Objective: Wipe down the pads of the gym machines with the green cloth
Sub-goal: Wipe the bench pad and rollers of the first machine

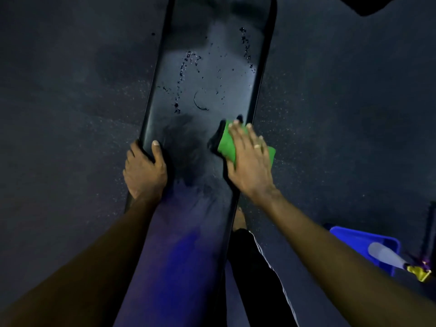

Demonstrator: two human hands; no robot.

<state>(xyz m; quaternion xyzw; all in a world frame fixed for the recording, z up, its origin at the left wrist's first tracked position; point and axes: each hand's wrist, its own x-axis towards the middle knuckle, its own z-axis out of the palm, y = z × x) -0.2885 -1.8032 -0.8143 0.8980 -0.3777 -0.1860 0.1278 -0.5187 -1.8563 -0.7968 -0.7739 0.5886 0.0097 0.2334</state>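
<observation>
A gym, by the look of it: a long black vinyl bench pad (207, 79) runs from 6 towards 12 o'clock over dark, white-flecked rubber flooring (330, 114); at 4 o'clock, a blue plastic tub (349, 239) with a spray bottle (387, 254).

I count from the single head view:
- Pad (207, 86), long, black: one.
- Green cloth (227, 143): one.
- Hands: two, a left hand (145, 171) and a right hand (251, 161).
- Ring (257, 146), on the right hand: one.
- Blue tub (354, 239), near right: one.
- Spray bottle (387, 254), at that tub: one.
- Droplets (181, 67) on the pad's far half: too many for me to count.
</observation>
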